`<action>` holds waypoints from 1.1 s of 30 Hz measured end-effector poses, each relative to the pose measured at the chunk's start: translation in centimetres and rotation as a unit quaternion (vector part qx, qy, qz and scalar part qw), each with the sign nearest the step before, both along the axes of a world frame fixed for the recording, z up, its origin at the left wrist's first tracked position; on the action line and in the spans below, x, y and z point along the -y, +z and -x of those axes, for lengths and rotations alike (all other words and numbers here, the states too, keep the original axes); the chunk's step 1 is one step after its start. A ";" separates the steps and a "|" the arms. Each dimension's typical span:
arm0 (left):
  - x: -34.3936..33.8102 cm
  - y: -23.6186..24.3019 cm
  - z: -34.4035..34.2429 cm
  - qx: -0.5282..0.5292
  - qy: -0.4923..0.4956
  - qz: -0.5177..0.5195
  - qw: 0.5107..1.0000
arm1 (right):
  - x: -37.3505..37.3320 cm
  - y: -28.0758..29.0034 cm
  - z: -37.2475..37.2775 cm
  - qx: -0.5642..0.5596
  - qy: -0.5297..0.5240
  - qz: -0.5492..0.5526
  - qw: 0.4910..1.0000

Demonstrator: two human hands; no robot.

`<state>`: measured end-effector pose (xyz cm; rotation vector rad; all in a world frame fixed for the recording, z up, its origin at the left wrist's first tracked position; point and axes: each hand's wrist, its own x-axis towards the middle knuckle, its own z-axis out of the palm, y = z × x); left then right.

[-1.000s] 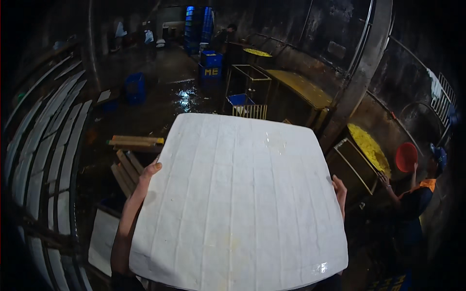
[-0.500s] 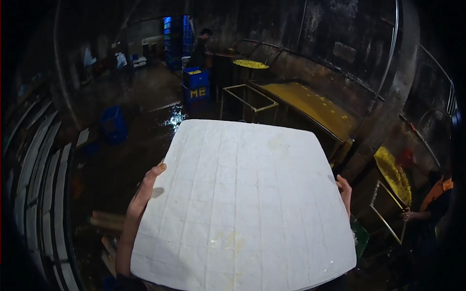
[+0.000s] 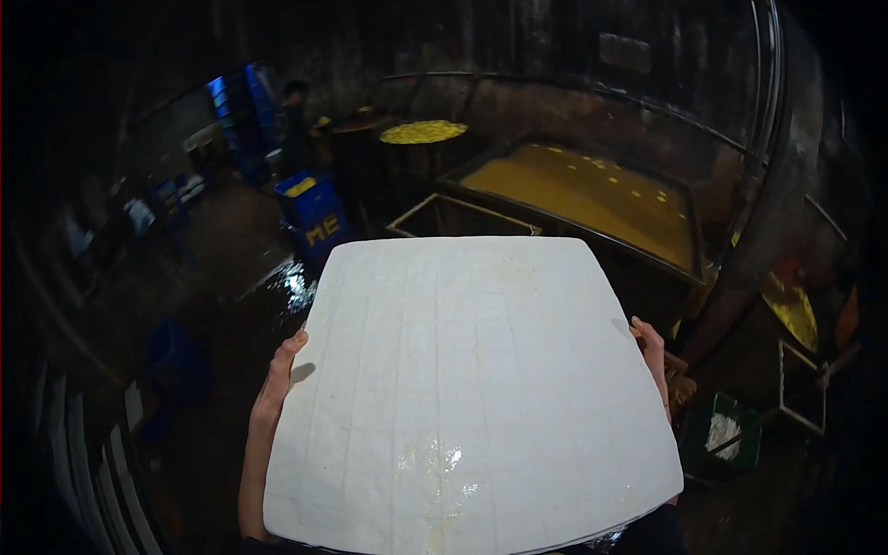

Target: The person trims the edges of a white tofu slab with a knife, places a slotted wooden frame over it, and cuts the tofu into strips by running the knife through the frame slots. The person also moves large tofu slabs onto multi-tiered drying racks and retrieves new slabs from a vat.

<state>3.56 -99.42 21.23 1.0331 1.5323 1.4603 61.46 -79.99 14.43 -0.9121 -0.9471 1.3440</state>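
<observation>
Btwn hands (image 3: 281,365) (image 3: 651,347), wht slab (image 3: 472,388) has lines (image 3: 396,324) fwd-aft.

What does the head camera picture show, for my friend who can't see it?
The left hand and right hand hold a big white panel by its sides. Behind it, in dim light, are blue crates and a wide vat, yellow-brown inside.

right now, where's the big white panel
In the head view, the white panel fills the lower centre, held between the left hand and the right hand.
</observation>
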 end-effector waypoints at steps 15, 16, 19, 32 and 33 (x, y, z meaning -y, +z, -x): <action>-46.3 -2.7 14.4 -0.032 -0.286 0.056 0.956 | -15.5 -1.1 17.1 -0.045 -0.233 0.075 0.969; -49.2 -3.5 14.9 -0.026 -0.303 0.068 0.950 | -17.7 -0.7 18.4 -0.044 -0.237 0.076 0.968; -57.1 -6.3 15.5 -0.041 -0.326 0.055 0.943 | -23.7 -0.4 21.5 -0.043 -0.181 0.144 0.972; -83.5 -14.4 18.4 0.019 -0.347 0.085 0.934 | -45.3 -5.7 27.5 -0.070 -0.203 0.306 0.927; -85.2 -14.7 18.4 0.023 -0.356 0.093 0.929 | -46.5 -6.2 27.6 -0.082 -0.208 0.303 0.926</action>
